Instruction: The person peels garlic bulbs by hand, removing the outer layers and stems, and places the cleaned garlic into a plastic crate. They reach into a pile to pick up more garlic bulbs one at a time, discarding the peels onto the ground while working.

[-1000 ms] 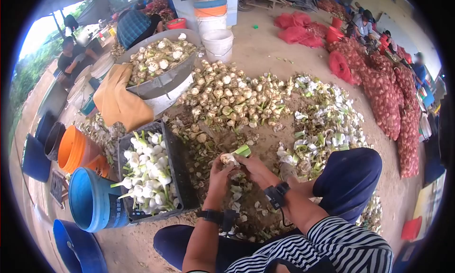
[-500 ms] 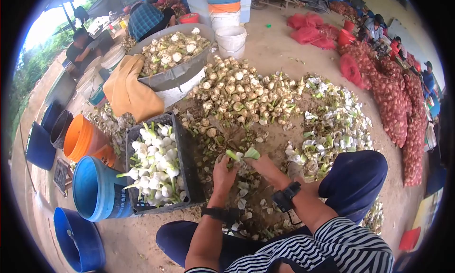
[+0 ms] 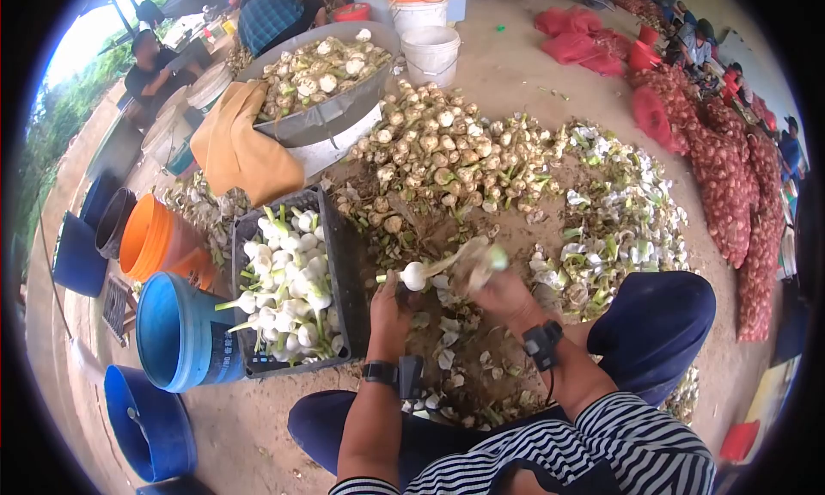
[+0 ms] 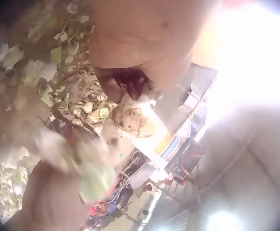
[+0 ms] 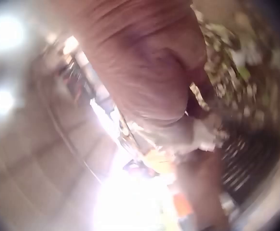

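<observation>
My left hand (image 3: 391, 310) grips a white garlic bulb (image 3: 414, 277), a short green stem poking out to its left. A pale stalk (image 3: 444, 263) stretches from the bulb toward my right hand (image 3: 505, 299). That hand, blurred by motion, grips a bunch of stripped garlic skins (image 3: 471, 267) with a green end. In the left wrist view, the right hand (image 4: 51, 197) and the greenish skins (image 4: 94, 180) are smeared low on the left. The right wrist view has pale skin (image 5: 198, 134) under the curled right hand (image 5: 149, 72).
A black crate (image 3: 348, 280) of cleaned garlic stands left of my hands, with blue (image 3: 168, 332) and orange (image 3: 150, 237) buckets beyond. Ahead lies a heap of untrimmed garlic (image 3: 455, 151). Discarded skins (image 3: 614, 229) litter the right, before red mesh sacks (image 3: 722, 194). Several people sit farther off.
My hands were together at the bulb and have drawn apart. The right hand has pulled skins and the green leaf end away to the right; the bulb now shows clean white.
</observation>
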Tool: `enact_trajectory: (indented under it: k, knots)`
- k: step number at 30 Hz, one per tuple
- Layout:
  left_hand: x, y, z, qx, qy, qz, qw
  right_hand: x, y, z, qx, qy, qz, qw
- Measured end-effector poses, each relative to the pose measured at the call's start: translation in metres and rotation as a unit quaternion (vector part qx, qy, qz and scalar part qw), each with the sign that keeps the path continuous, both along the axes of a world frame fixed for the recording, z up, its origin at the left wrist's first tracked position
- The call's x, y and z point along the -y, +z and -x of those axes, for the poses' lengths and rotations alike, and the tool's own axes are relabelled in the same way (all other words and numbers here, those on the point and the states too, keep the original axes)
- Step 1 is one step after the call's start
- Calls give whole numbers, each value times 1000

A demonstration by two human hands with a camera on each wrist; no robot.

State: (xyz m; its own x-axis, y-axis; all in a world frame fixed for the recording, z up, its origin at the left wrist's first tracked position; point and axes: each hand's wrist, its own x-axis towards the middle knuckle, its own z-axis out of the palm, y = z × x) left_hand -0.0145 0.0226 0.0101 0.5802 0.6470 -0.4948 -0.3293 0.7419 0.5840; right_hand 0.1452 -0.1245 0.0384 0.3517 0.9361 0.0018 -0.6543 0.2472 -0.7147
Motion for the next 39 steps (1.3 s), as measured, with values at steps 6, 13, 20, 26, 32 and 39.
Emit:
enact_trajectory:
  k: [6, 13, 20, 26, 32, 39]
  knots:
    - [-14, 7, 2, 92, 66, -1, 994, 8, -118, -71, 129, 12, 217, 968]
    - [-51, 57, 30, -2, 209, -168, 963, -30, -77, -27, 592, 71, 312, 740]
    - [-38, 29, 12, -41, 149, -132, 979, -114, -13, 24, 226, 32, 168, 959]
    - [-78, 75, 24, 81, 304, -46, 948, -129, -134, -26, 750, 82, 295, 586]
    - [-25, 34, -5, -66, -135, -131, 980, -221, -162, -54, 875, -12, 46, 481]
    - [-11, 1, -4, -98, -164, -91, 977, -263, -157, -89, 657, 42, 345, 669]
